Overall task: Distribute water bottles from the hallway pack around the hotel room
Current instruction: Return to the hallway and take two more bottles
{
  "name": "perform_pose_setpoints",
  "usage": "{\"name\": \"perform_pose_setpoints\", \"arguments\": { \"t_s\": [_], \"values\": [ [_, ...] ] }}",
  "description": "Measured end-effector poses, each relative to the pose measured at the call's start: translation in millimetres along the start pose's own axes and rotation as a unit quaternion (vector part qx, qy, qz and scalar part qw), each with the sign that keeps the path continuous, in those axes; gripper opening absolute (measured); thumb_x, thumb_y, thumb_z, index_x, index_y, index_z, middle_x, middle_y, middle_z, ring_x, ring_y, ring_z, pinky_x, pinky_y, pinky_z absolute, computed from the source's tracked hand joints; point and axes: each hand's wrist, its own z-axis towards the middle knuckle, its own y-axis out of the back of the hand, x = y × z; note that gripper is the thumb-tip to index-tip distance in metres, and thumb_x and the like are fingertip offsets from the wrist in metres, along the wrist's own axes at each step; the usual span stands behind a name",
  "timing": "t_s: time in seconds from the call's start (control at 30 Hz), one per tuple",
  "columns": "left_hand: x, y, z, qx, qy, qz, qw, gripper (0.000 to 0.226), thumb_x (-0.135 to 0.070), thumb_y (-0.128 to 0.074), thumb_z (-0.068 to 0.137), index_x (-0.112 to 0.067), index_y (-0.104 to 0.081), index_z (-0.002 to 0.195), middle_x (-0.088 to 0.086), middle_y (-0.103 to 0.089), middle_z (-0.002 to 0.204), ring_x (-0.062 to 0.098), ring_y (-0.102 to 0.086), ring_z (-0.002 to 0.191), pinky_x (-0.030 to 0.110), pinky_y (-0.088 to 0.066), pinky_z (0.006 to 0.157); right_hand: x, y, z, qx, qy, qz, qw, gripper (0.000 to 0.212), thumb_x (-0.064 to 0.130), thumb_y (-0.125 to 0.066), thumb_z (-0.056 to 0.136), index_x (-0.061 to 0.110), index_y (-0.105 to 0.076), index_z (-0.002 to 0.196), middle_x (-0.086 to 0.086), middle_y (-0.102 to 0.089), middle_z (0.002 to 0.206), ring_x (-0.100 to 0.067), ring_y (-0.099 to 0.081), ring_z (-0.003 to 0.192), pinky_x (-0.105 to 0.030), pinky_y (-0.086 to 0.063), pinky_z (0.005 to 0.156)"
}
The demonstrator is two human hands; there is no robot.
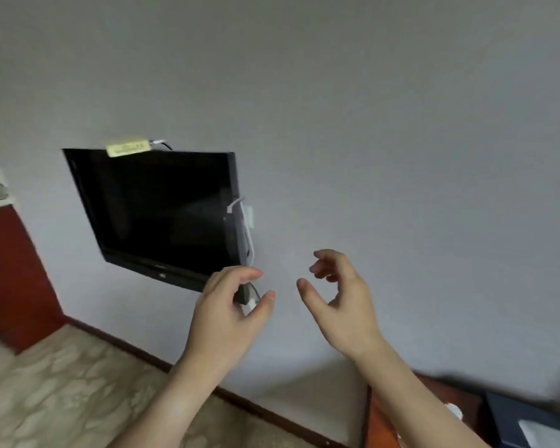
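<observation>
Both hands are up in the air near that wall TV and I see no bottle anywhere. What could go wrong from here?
1. The left hand is raised close to the television corner, where white cables hang; a careless swing could snag one.
2. The right hand is also empty, fingers loosely curled, and no bottle shows, so a spot may get skipped.
3. The picture is blurred and aimed at the wall; the wooden table at lower right could be bumped.

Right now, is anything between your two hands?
No. In the head view, only bare grey wall shows in the gap between left hand and right hand; both are empty.
</observation>
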Motion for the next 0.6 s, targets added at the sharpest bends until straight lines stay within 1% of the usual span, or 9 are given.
{"name": "perform_pose_setpoints", "arguments": {
  "t_s": [0.07, 0.1, 0.17, 0.2, 0.3, 0.33, 0.43, 0.53, 0.6],
  "values": [
    [5.7, 73.7, -1.8, -0.054, 0.013, 0.039, 0.998, 0.025, -0.029, -0.073, 0.083, -0.036, -0.063, 0.105, -0.026, -0.06, 0.104, -0.014, -0.052, 0.104, -0.003, -0.038, 0.079, 52.0, -45.3, 7.3, 0.042, 0.039, 0.031, 0.998, 0.042, 0.051, -0.059, 0.077, 0.036, -0.053, 0.115, 0.016, -0.063, 0.096, -0.006, -0.061, 0.095, -0.015, -0.046, 0.08],
    [9.9, 111.9, -5.5, -0.082, 0.029, 0.057, 0.995, 0.022, -0.029, -0.072, 0.084, -0.036, -0.062, 0.102, -0.026, -0.06, 0.102, -0.012, -0.053, 0.101, -0.001, -0.039, 0.078, 78.7, -69.8, 7.9, 0.067, 0.057, 0.049, 0.995, 0.041, 0.052, -0.059, 0.076, 0.037, -0.053, 0.113, 0.016, -0.063, 0.095, -0.007, -0.061, 0.095, -0.015, -0.047, 0.078],
    [19.9, 187.8, -15.3, -0.141, 0.063, 0.072, 0.985, 0.019, -0.029, -0.072, 0.085, -0.037, -0.063, 0.099, -0.026, -0.061, 0.1, -0.011, -0.054, 0.097, 0.007, -0.04, 0.08, 132.6, -121.7, 8.3, 0.118, 0.09, 0.088, 0.985, 0.041, 0.051, -0.062, 0.076, 0.036, -0.054, 0.113, 0.015, -0.062, 0.095, -0.007, -0.06, 0.094, -0.019, -0.049, 0.079],
    [26.7, 225.0, -21.6, -0.171, 0.07, 0.077, 0.98, 0.019, -0.029, -0.072, 0.084, -0.038, -0.063, 0.098, -0.025, -0.062, 0.1, -0.011, -0.054, 0.096, 0.009, -0.04, 0.08, 160.2, -148.6, 8.0, 0.147, 0.106, 0.107, 0.978, 0.04, 0.047, -0.065, 0.077, 0.035, -0.055, 0.113, 0.015, -0.062, 0.094, -0.007, -0.06, 0.093, -0.022, -0.05, 0.08],
    [46.8, 332.7, -47.2, -0.246, 0.083, 0.127, 0.957, 0.022, -0.026, -0.075, 0.082, -0.038, -0.063, 0.095, -0.023, -0.063, 0.095, -0.017, -0.052, 0.092, 0.005, -0.039, 0.075, 242.8, -233.6, 0.4, 0.227, 0.164, 0.15, 0.948, 0.036, 0.033, -0.071, 0.083, 0.031, -0.056, 0.116, 0.013, -0.062, 0.093, -0.007, -0.06, 0.091, -0.02, -0.05, 0.08],
    [53.1, 365.4, -56.5, -0.266, 0.092, 0.136, 0.95, 0.021, -0.024, -0.076, 0.082, -0.036, -0.064, 0.093, -0.021, -0.064, 0.093, -0.014, -0.054, 0.091, 0.003, -0.039, 0.074, 267.6, -262.1, -5.5, 0.245, 0.182, 0.161, 0.939, 0.037, 0.033, -0.071, 0.083, 0.031, -0.056, 0.117, 0.014, -0.063, 0.093, -0.006, -0.06, 0.091, -0.019, -0.05, 0.081],
    [77.3, 449.9, -81.9, -0.309, 0.122, 0.171, 0.928, 0.017, -0.024, -0.077, 0.08, -0.032, -0.066, 0.091, -0.013, -0.065, 0.09, 0.004, -0.06, 0.09, 0.007, -0.042, 0.076, 327.8, -343.0, -27.1, 0.297, 0.214, 0.194, 0.91, 0.036, 0.04, -0.069, 0.083, 0.038, -0.053, 0.116, 0.018, -0.063, 0.094, -0.003, -0.06, 0.093, -0.013, -0.045, 0.08],
    [105.1, 514.9, -100.4, -0.335, 0.129, 0.202, 0.911, 0.018, -0.028, -0.077, 0.079, -0.035, -0.065, 0.09, -0.014, -0.066, 0.088, 0.005, -0.062, 0.091, 0.017, -0.046, 0.081, 373.2, -408.1, -39.8, 0.327, 0.236, 0.212, 0.89, 0.034, 0.039, -0.069, 0.084, 0.039, -0.054, 0.115, 0.02, -0.062, 0.095, 0.001, -0.058, 0.094, -0.01, -0.043, 0.077],
    [123.5, 547.9, -104.5, -0.344, 0.13, 0.217, 0.904, 0.018, -0.028, -0.076, 0.079, -0.037, -0.064, 0.09, -0.014, -0.066, 0.088, 0.004, -0.061, 0.092, 0.017, -0.047, 0.082, 395.2, -445.2, -42.0, 0.339, 0.236, 0.226, 0.882, 0.034, 0.033, -0.071, 0.085, 0.036, -0.056, 0.115, 0.018, -0.063, 0.096, 0.0, -0.058, 0.095, -0.013, -0.045, 0.079]
  ]
}}
